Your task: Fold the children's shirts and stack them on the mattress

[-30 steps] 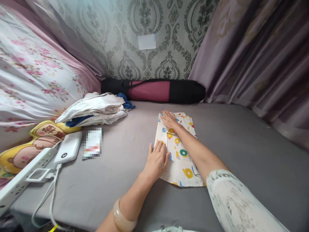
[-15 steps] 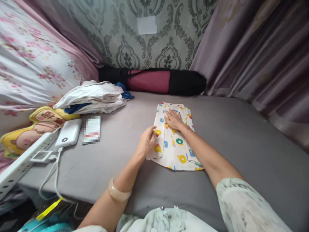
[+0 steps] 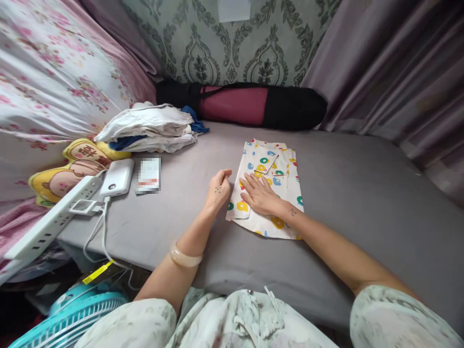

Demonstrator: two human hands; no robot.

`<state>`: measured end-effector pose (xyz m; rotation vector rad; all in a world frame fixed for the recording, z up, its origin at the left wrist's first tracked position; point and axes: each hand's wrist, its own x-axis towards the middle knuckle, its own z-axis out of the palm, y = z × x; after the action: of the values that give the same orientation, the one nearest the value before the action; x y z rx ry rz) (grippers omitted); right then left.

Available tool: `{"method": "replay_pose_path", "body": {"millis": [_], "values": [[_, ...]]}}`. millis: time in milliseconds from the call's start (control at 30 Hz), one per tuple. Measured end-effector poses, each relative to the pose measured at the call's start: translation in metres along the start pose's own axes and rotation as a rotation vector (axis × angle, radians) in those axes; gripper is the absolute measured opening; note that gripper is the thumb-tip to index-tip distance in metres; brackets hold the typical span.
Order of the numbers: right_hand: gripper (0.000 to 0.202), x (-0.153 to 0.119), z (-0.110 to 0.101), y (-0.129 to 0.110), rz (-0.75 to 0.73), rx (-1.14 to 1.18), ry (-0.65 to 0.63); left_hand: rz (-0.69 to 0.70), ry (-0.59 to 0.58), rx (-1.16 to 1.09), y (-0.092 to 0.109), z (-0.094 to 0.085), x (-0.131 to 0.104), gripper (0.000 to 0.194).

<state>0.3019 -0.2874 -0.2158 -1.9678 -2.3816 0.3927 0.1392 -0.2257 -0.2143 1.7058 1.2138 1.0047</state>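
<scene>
**Printed garment flat near roll bag, right palm on it**

Landmark: roll bag (image 3: 237, 107), a long soft cylinder, black ends, maroon middle panel, strap along the top.

Garment (image 3: 277, 180): thin white woven cloth, folded flat into a rough rectangle, yellow/blue/green/red print. Angled flap on top toward the roll bag end; that end has a stepped edge, opposite end a shallow curved hem. Lies in front of the roll bag's right half, apart from it, on a smooth grey sheet (image 3: 355, 193) with faint creases.

Crumpled white-and-blue clothes pile (image 3: 152, 126) sits by the roll bag's left end. Hard white power bank (image 3: 118, 178), rounded corners, is farther forward of that end.

Long axis of garment: roughly square to the roll bag, stepped end toward it, hem away.

Right hand (image 3: 259, 194): palm down on the garment, fingers slightly spread, nothing gripped that I can see.

Left hand (image 3: 218, 189): just beside the garment's left edge, forward of the roll bag, fingers curled. Fingertips hidden; can't tell if they touch or pinch cloth.
</scene>
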Motion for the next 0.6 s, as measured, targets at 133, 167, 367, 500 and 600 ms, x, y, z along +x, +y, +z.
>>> {"method": "replay_pose_path", "body": {"millis": [133, 167, 367, 500, 600], "values": [[0.062, -0.009, 0.002, -0.013, -0.11, 0.002, 0.022, -0.001, -0.003, -0.028, -0.001, -0.001, 0.001, 0.034], [0.062, -0.013, 0.003, -0.019, -0.148, 0.01, 0.023, 0.0, -0.003, -0.038, -0.002, -0.001, 0.002, 0.034], [0.064, -0.03, 0.0, -0.031, -0.19, 0.079, -0.021, 0.009, -0.058, 0.037, -0.004, -0.001, 0.002, 0.038], [0.063, -0.041, -0.007, -0.007, -0.062, 0.035, 0.078, 0.232, -0.22, 0.394, -0.003, 0.006, -0.009, 0.042], [0.063, -0.052, -0.006, 0.02, 0.093, 0.006, 0.112, 0.369, -0.36, 0.642, -0.001, 0.014, -0.02, 0.054]]}}
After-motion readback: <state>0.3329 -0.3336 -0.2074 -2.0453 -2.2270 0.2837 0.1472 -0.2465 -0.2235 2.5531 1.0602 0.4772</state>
